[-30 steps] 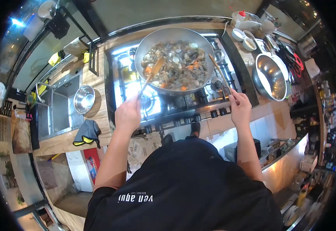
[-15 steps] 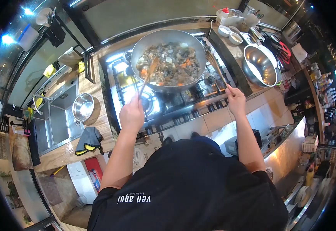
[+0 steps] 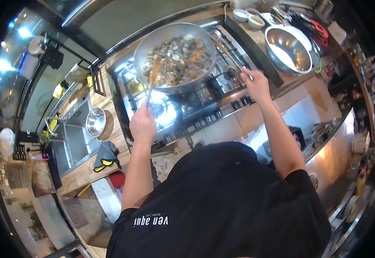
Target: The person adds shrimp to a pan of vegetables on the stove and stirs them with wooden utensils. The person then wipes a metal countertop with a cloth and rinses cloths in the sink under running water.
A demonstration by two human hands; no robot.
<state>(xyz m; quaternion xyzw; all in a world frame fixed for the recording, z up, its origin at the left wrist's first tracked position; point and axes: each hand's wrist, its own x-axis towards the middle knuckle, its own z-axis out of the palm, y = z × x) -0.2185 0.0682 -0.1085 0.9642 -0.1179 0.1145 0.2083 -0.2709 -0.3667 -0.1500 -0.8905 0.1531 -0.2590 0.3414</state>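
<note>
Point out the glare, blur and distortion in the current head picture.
Head view: white glare washes out part of the stove left of centre; lamps flare at upper left; a bright reflection sits inside the metal bowl; the food looks soft, its pieces hard to tell apart; the wide lens bends the counter, with black corners.

Wood-grain table [image 3: 106, 95].
Supports: cooktop [image 3: 186, 107], center; small metal bowl [image 3: 95, 122] and gray-and-yellow cloth [image 3: 106, 155], left; large metal bowl [image 3: 297, 50], right.

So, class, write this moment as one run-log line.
left hand: holding wooden spatula, tip in food | right hand: holding second utensil, near pan rim | pan: on stove
</note>
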